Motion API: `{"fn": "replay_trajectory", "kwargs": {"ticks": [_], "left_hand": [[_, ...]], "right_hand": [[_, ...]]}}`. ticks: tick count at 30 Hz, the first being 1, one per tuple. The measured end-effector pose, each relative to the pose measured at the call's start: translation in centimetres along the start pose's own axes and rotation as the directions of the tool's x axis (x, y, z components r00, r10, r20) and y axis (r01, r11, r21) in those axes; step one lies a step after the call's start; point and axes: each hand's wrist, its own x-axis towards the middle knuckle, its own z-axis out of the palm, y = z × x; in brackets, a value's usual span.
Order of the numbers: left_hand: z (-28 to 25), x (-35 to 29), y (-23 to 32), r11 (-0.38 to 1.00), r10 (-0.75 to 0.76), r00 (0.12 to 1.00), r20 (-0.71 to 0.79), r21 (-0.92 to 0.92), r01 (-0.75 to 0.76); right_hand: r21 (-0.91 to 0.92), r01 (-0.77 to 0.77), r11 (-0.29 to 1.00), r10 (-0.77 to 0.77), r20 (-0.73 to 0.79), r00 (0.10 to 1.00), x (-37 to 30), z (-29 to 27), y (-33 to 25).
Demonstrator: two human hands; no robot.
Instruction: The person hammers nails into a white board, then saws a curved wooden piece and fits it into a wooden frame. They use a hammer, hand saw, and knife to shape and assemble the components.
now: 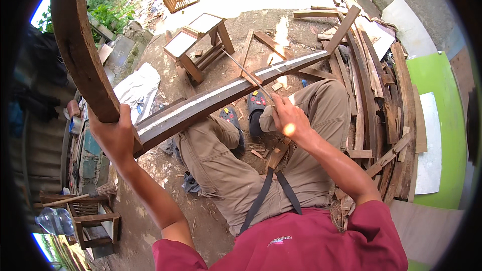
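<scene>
A long dark wooden beam (pixel 201 108) with a bright white strip along its top lies slantwise across my raised legs. At its near left end rises a thick dark wooden piece (pixel 80 45), which bends toward the picture's rim. My left hand (pixel 113 133) is wrapped round the foot of that piece, where it meets the beam. My right hand (pixel 290 118) is closed on a thin rod (pixel 262 89), which crosses over the beam and points away to the left. Beside the rod, a small brown wood block (pixel 251 77) sits at the beam. Another wooden piece (pixel 344 29) stands at the beam's far end.
A low wooden stand (pixel 198 40) with pale tops is beyond the beam. Stacked planks (pixel 369 90) line the right side, before a green panel (pixel 437 120). At left are a white cloth (pixel 140 85), a small wooden stool (pixel 95 221) and a clear bottle (pixel 54 221).
</scene>
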Motion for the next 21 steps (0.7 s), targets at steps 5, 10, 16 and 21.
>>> {"fn": "replay_trajectory", "kwargs": {"ticks": [5, 10, 16, 21], "left_hand": [[-0.6, -1.2, 0.0, 0.996, 0.038, 0.999, -0.017, -0.082, -0.04], [-0.5, -1.5, 0.8, 1.0, -0.002, 1.0, 0.0, -0.024, 0.002], [-1.0, -1.7, 0.5, 0.999, 0.019, 1.0, 0.011, -0.042, -0.018], [-0.4, -1.9, 0.8, 0.999, 0.026, 0.999, -0.027, -0.047, -0.027]], "right_hand": [[-0.021, 0.061, 0.998, -0.061, -0.004, 0.998, 0.7, -0.7, -1.7], [-0.129, 0.011, 0.992, -0.004, 0.057, 0.998, 2.0, -0.2, -0.6], [-0.087, 0.024, 0.996, -0.019, 0.063, 0.998, 2.5, -1.2, -2.2], [-0.146, 0.026, 0.989, -0.012, 0.099, 0.995, 3.1, -0.8, -0.2]]}}
